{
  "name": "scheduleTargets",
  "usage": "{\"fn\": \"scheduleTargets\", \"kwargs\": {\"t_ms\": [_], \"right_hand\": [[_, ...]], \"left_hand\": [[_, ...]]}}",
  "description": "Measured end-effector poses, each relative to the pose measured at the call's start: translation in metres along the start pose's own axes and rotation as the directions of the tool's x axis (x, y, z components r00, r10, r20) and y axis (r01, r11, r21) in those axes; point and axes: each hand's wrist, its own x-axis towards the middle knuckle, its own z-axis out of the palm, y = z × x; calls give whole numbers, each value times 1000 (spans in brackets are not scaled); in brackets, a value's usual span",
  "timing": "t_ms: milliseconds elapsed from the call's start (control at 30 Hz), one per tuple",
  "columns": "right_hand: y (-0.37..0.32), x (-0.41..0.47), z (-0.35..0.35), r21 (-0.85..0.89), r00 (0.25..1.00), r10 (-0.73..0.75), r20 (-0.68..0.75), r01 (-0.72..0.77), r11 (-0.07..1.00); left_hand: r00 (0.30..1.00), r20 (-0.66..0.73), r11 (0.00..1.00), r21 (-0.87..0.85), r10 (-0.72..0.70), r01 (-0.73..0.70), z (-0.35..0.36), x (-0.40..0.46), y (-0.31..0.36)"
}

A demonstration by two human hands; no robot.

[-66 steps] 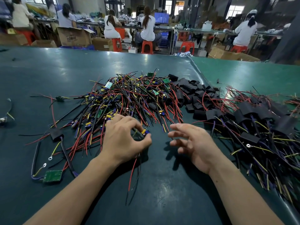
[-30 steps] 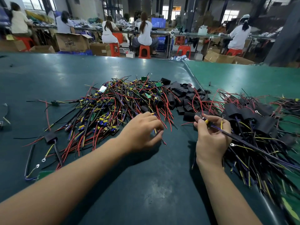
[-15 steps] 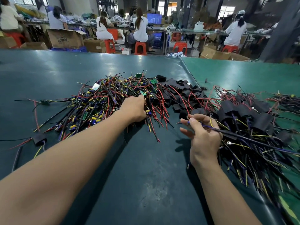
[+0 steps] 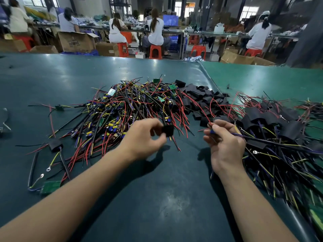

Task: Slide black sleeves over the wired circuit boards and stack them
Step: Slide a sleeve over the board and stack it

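- The left hand (image 4: 145,137) hovered just above the worktop (image 4: 166,198) at its centre, thumb and fingertips pinched on a small black sleeve (image 4: 168,130); motion blur hid whether the sleeve's mouth was open.
- The right hand (image 4: 225,144), at about 3 o'clock from the left, had its fingers curled round a bundle of wires (image 4: 258,139) near their free ends; the wires trailed off toward 3 o'clock. Whatever board hung on them could not be made out.
- The two hands were near each other but apart, the sleeve not yet over anything.
- The unsleeved wired boards (image 4: 132,105) lay in a tangled heap at 11 to 12 o'clock from the hands; loose sleeves (image 4: 197,96) were piled at 1 o'clock; the finished, sleeved pieces (image 4: 272,123) were stacked at 3 o'clock.
- Judged from its look, the sleeve was light, soft and easily flattened, so it would best be pinched by its edges with the mouth kept open.
- The wires looked thin and floppy and likely to snag in neighbours; gathering them tight near the tips would probably let them feed through together.
- The board itself seemed stiff but light, with small parts that could catch the sleeve's rim, so holding it by the edges seemed wise.
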Motion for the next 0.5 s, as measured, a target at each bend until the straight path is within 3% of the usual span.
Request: {"fn": "scheduleTargets", "kwargs": {"t_ms": [233,367,433,500], "right_hand": [[-1,-7,1,-4,995,54,88,-54,999],[2,-8,0,-61,983,82,161,-73,995],[2,-7,-2,-65,976,91,195,-80,995],[2,-7,-2,-54,970,116,213,-106,993]], "left_hand": [[997,-61,996,-73,-52,48,-2,-29,-10],[975,152,986,-64,159,-151,-1,-31,-5],[958,227,985,-41,175,-170,-2,-31,-6],[968,208,990,-29,139,-136,-8,-30,-11]]}}
